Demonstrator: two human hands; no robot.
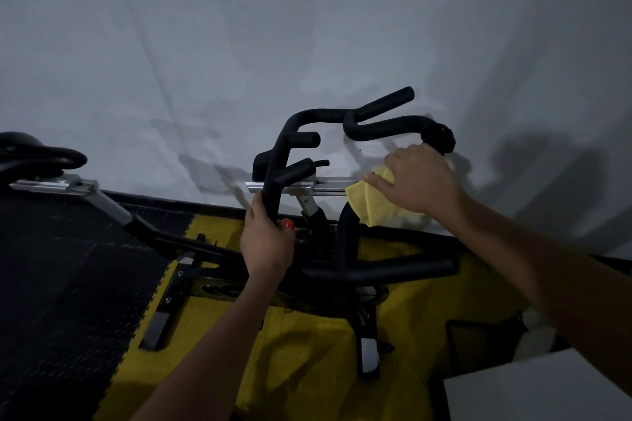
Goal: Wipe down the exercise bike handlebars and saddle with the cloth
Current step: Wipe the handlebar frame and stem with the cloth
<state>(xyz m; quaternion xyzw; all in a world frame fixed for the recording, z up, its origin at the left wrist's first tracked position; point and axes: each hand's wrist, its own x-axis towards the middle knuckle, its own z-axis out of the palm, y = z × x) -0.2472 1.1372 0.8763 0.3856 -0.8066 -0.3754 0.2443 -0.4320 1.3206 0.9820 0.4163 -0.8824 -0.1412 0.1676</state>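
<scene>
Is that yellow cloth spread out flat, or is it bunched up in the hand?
Bunched up. The right hand grips the yellow cloth against the handlebars, with crumpled folds hanging below the fingers.

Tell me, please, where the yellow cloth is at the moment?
In the head view, the yellow cloth sits right of centre, held by the right hand against the right side of the handlebars, beside the silver slide rail.

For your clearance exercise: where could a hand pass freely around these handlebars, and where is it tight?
Free: the gap above the handlebars, against the wall, and the stretch between the saddle and the left hand. Crowded: around the right hand with the yellow cloth, near the silver rail.
</scene>
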